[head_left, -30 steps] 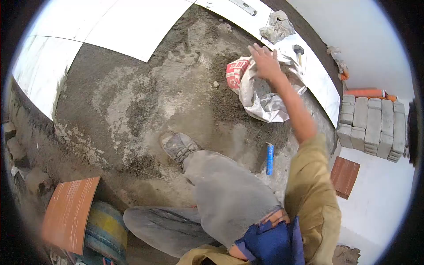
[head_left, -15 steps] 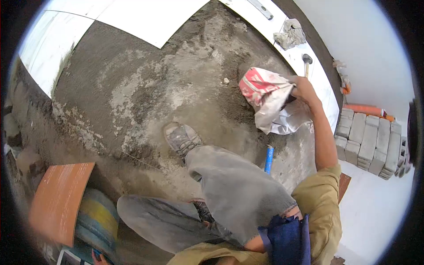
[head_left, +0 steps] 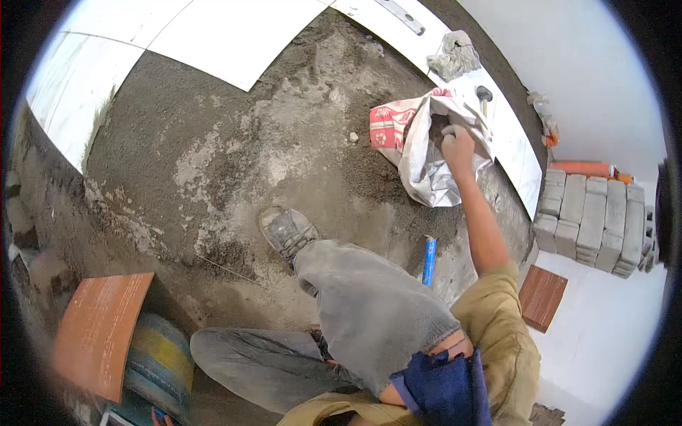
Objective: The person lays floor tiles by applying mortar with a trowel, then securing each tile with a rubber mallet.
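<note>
My right hand [head_left: 458, 148] is at the mouth of a white woven sack [head_left: 424, 160] with red print. The fingers are curled over the dark opening, and their tips look grey with dust. What they hold, if anything, is hidden. Crumpled and standing open, the sack rests on rough grey mortar [head_left: 284, 124], partly against the white tile strip. A blue tube-shaped thing [head_left: 429, 261] lies just below it, near my knee. My left hand does not show clearly anywhere in view.
White tiles [head_left: 234, 35] border the mortar at the back. A level [head_left: 401, 15], a crumpled grey cloth [head_left: 455, 55] and a mallet [head_left: 484, 94] lie on the right tile strip. Grey blocks [head_left: 592, 216] are stacked at right. A brown board [head_left: 103, 330] leans at lower left.
My right hand has moved left and away from me, from the sack's gathered edge to over its mouth. The sack now stands wider open. The view has shifted slightly.
</note>
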`<action>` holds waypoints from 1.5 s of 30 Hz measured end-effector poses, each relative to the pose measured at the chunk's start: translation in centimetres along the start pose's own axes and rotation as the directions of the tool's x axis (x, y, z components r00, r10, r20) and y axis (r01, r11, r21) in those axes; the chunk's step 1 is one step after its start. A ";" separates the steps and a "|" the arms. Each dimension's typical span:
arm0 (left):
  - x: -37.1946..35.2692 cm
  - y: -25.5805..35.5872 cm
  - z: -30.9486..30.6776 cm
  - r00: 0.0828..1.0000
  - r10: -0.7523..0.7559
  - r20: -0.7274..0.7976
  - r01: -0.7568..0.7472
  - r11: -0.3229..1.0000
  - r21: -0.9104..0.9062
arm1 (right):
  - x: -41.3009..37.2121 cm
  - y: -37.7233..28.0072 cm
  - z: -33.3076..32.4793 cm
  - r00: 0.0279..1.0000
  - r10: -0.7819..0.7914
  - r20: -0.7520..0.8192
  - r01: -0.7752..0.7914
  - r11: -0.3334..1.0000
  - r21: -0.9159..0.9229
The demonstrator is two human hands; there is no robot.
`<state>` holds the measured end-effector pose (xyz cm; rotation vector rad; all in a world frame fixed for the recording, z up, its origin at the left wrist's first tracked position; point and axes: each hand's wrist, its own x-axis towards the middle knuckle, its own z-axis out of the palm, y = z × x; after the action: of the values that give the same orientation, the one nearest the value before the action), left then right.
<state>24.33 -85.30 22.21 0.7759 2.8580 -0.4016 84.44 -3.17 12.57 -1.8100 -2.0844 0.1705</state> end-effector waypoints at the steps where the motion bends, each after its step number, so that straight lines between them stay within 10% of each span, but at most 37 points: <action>1: 0.5 -0.5 0.3 1.000 -0.012 0.004 0.012 1.000 0.003 | 0.2 2.7 0.7 0.982 0.154 0.108 -0.147 0.987 -0.071; 3: 1.6 0.1 0.7 0.990 -0.113 0.083 0.134 0.932 -0.336 | 3.0 11.5 4.7 0.815 0.519 0.257 -0.438 0.843 -0.311; 5: 0.8 1.2 -0.7 0.955 -0.231 0.188 0.298 0.738 -0.606 | 3.4 11.5 6.2 0.828 0.464 0.314 -0.495 0.868 0.023; 8: 0.5 1.3 -0.5 0.980 -0.164 0.113 0.199 0.762 -0.616 | 4.3 18.2 11.3 0.848 -0.107 0.518 0.240 0.951 -0.196; 9: 0.3 1.1 -0.5 0.984 -0.149 0.101 0.180 0.828 -0.531 | 2.4 12.3 9.7 0.923 0.035 0.383 -0.033 0.999 -0.011; 12: 0.3 1.9 -0.7 0.951 -0.257 0.169 0.305 0.720 -0.623 | 1.8 15.5 13.0 0.927 -0.027 0.375 -0.070 0.968 0.241; 15: 0.1 2.9 -1.4 0.926 -0.307 0.220 0.373 0.653 -0.659 | 1.6 13.3 13.1 0.870 0.174 0.461 -0.415 0.764 0.494; 16: 0.3 3.2 -1.6 0.913 -0.328 0.244 0.404 0.629 -0.665 | 1.3 11.7 11.8 0.705 0.237 0.669 -0.709 0.271 0.651; 18: 0.2 3.5 -1.8 0.926 -0.320 0.201 0.372 0.675 -0.637 | 1.0 6.5 8.6 0.645 0.312 0.698 -0.749 0.073 0.659; 19: 0.0 3.5 -1.8 0.944 -0.290 0.156 0.324 0.729 -0.603 | 2.2 12.1 7.6 0.733 0.230 0.640 -0.679 0.302 0.670; 20: 0.2 3.8 -2.1 0.954 -0.250 0.163 0.292 0.669 -0.684 | 1.8 5.9 3.6 0.616 0.429 0.661 -0.752 0.073 0.655; 21: 0.5 4.4 -2.5 0.951 -0.266 0.155 0.297 0.663 -0.687 | 0.9 -1.8 0.9 0.658 0.602 0.452 -0.653 0.158 0.741; 23: 0.9 7.2 -4.5 0.905 -0.379 0.194 0.415 0.680 -0.605 | 2.2 -0.3 -2.4 0.693 0.034 0.720 -0.710 -0.142 0.690; 25: 0.6 5.1 -2.7 0.904 -0.380 0.196 0.411 0.646 -0.643 | 2.2 -5.5 -2.9 0.698 -0.131 0.704 -0.712 -0.028 0.701; 27: 0.1 4.1 -1.7 0.908 -0.371 0.196 0.399 0.621 -0.674 | 1.5 -14.4 -0.4 0.662 0.333 0.671 -0.747 0.214 0.630; 28: 0.1 4.3 -1.6 0.927 -0.346 0.147 0.347 0.638 -0.688 | 1.4 -15.7 2.7 0.636 0.012 0.771 -0.731 0.329 0.598; 30: 0.6 6.5 -3.6 0.940 -0.313 0.138 0.311 0.615 -0.725 | -0.5 -23.3 8.0 0.368 -0.381 0.848 -0.807 0.322 0.495; 31: 0.5 6.4 -3.8 0.939 -0.318 0.130 0.310 0.618 -0.722 | -1.7 -28.9 10.7 0.269 0.002 0.963 -0.861 0.448 0.240; 32: 0.5 6.3 -3.7 0.904 -0.370 0.213 0.405 0.584 -0.703 | -2.0 -29.9 15.1 -0.044 -0.523 0.851 -0.807 0.520 0.279; 34: 0.6 6.8 -3.9 0.908 -0.387 0.160 0.384 0.616 -0.688 | -3.9 -37.4 18.0 -0.247 -0.551 0.797 -0.540 0.761 0.359; 36: -0.1 4.0 -1.5 0.917 -0.386 0.101 0.361 0.697 -0.619 | -4.9 -44.4 18.0 -0.178 -0.595 0.784 -0.406 0.770 0.493; 38: 0.5 5.3 -2.8 0.898 -0.424 0.117 0.399 0.672 -0.624 | -4.8 -47.8 24.8 0.306 -0.495 0.813 -0.735 0.419 0.532; 39: 0.6 6.6 -3.9 0.887 -0.436 0.154 0.426 0.641 -0.638 | -4.4 -47.8 27.5 0.307 -0.504 0.807 -0.732 0.417 0.539; 41: 0.8 7.0 -4.5 0.868 -0.463 0.179 0.457 0.605 -0.652 | -3.1 -48.2 30.9 0.763 -0.273 0.585 -0.560 0.172 0.810; 42: 0.8 6.7 -4.1 0.894 -0.431 0.124 0.406 0.662 -0.630 | -3.0 -48.4 30.8 0.760 -0.285 0.584 -0.562 0.162 0.811; 44: 0.9 8.3 -5.4 0.895 -0.435 0.101 0.380 0.624 -0.683 | -4.5 -47.8 30.4 0.205 -0.476 0.855 -0.614 0.618 0.491; 45: 0.8 7.9 -5.1 0.889 -0.447 0.096 0.386 0.622 -0.681 | -5.3 -49.0 29.2 0.196 -0.487 0.851 -0.612 0.617 0.495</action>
<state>27.30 -76.86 25.22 -0.0313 2.8786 0.6620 29.14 -12.08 0.69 -1.0798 -1.7593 2.5563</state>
